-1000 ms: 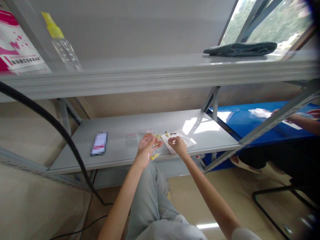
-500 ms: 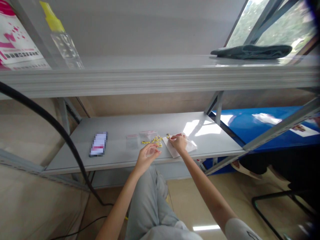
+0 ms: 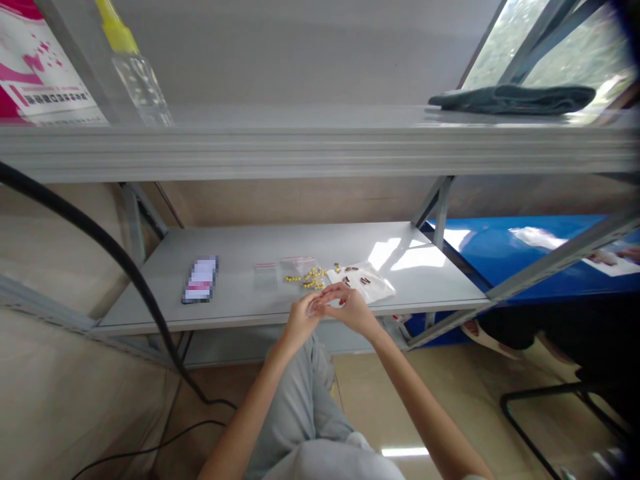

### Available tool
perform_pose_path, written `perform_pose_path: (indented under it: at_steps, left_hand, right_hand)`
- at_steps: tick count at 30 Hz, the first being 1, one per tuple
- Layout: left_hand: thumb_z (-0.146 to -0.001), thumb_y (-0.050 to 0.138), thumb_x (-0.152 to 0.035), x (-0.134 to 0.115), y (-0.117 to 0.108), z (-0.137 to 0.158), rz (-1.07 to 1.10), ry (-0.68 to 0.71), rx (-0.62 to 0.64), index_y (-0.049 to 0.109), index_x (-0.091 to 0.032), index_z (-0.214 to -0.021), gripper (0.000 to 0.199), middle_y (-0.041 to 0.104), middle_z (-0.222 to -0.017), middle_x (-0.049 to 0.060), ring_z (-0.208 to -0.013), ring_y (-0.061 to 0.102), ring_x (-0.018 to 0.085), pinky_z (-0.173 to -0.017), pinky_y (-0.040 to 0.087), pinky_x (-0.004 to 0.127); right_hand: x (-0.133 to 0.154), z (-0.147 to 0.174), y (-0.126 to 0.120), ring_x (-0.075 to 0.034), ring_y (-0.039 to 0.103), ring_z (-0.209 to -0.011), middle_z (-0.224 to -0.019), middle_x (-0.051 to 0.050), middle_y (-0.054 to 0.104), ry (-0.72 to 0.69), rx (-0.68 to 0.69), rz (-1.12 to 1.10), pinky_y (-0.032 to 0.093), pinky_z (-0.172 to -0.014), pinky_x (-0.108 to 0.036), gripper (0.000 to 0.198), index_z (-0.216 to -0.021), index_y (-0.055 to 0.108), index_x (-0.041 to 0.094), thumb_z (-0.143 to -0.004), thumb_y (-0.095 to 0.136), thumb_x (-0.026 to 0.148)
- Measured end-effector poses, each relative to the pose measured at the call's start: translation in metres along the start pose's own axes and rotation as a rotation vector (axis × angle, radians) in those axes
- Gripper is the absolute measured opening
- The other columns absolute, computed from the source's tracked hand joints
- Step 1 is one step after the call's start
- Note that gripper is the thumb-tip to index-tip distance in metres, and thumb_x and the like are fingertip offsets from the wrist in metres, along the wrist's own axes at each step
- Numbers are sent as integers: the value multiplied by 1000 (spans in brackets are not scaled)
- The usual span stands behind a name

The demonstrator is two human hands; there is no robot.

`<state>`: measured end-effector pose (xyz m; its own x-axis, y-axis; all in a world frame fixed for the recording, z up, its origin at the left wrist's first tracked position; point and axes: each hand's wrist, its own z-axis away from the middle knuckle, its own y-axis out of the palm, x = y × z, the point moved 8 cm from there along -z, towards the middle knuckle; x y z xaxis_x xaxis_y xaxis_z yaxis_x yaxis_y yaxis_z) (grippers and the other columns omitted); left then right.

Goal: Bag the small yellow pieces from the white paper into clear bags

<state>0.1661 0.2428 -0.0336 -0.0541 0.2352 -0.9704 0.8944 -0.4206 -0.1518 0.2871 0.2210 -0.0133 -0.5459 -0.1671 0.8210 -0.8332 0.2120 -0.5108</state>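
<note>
My left hand [image 3: 302, 319] is closed on what looks like a small clear plastic bag, mostly hidden by the fingers. The fingertips of my right hand [image 3: 350, 309] meet it just above the table's front edge, pinched together; anything between them is too small to make out. Behind the hands lies a loose pile of small yellow beads [image 3: 314, 277]. To their right, several small dark brown pieces [image 3: 365, 281] rest on a white sheet or bag [image 3: 383, 289]. Two clear zip bags, a left one [image 3: 265, 277] and a right one [image 3: 299, 262], lie flat near the beads.
A phone [image 3: 201, 279] lies at the left of the grey shelf table [image 3: 230, 247]. Overhead, an upper shelf [image 3: 300, 150] carries a spray bottle [image 3: 140, 83], a pink-white package [image 3: 43, 80] and a folded dark cloth [image 3: 515, 99]. A black cable [image 3: 115, 250] hangs at left.
My right hand has left the white sheet and moved left and nearer to my left hand, so the fingertips now meet. The brown pieces on the sheet have come into view.
</note>
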Motion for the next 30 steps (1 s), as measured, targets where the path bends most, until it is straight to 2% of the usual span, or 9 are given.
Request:
perform_pose_path:
  at_steps: [5,12,17,20,22,23,25,28,30]
  left_hand:
    - [-63,53,-2,-6,8,5,-97,40,16,67,-16,-85,29,68,-82,5,-75,60,18,-71,46,26]
    - [-60,49,2,-11,13,15,-177,78,29,67,-18,-89,40,69,-89,7,-81,62,21,-77,47,31]
    - [-62,50,2,-10,14,21,-192,84,32,67,-18,-94,41,69,-97,8,-91,62,22,-84,46,33]
    - [-76,52,-11,-11,9,25,-174,71,-11,64,-16,-104,31,68,-104,10,-94,62,21,-87,47,34]
    - [-85,48,-26,-12,5,27,-103,37,-49,62,-15,-111,31,67,-106,11,-94,63,21,-88,47,34]
    - [-88,44,-32,-13,5,29,-52,16,-55,61,-14,-111,34,68,-103,11,-92,63,20,-88,47,34]
    - [-92,34,-40,-15,9,31,45,-7,-44,63,-13,-109,42,69,-99,11,-90,64,20,-87,48,33]
    - [-93,31,-43,-23,19,28,40,66,-18,67,-15,-101,47,66,-102,11,-98,60,19,-92,45,32]
    - [-92,36,-44,-24,22,21,-66,143,-11,66,-17,-105,42,64,-108,10,-105,57,18,-96,43,31]
  right_hand:
    - [20,17,2,-20,59,-87,-92,-6,64,20,-40,62,46,-75,-30,8,-71,74,23,-65,70,24]
    - [22,30,10,-23,56,-90,-92,-8,63,40,-88,146,46,-79,-35,4,-63,70,21,-64,68,18]
    - [23,38,19,-21,57,-93,-99,-9,63,-19,-18,-9,46,-78,-32,15,-58,66,19,-70,60,14]
    - [12,44,7,-21,57,-99,-106,-10,62,36,-136,-199,47,-77,-31,15,-78,70,19,-78,59,29]
    - [-3,51,0,-22,57,-103,-111,-10,61,121,-236,-306,48,-79,-32,31,-104,65,21,-79,59,39]
    - [-8,53,2,-22,56,-105,-115,-10,60,143,-234,-357,48,-81,-33,41,-115,60,22,-78,61,41]
    - [-13,56,16,-22,57,-105,-116,-9,61,130,-111,-443,47,-84,-33,53,-123,53,22,-74,66,41]
    - [-15,62,44,-20,63,-86,-97,-6,68,102,102,-527,51,-76,-31,46,-110,62,19,-72,68,43]
    - [-26,67,51,-16,63,-67,-80,-4,68,177,89,-587,51,-62,-27,42,-101,64,16,-74,63,49]
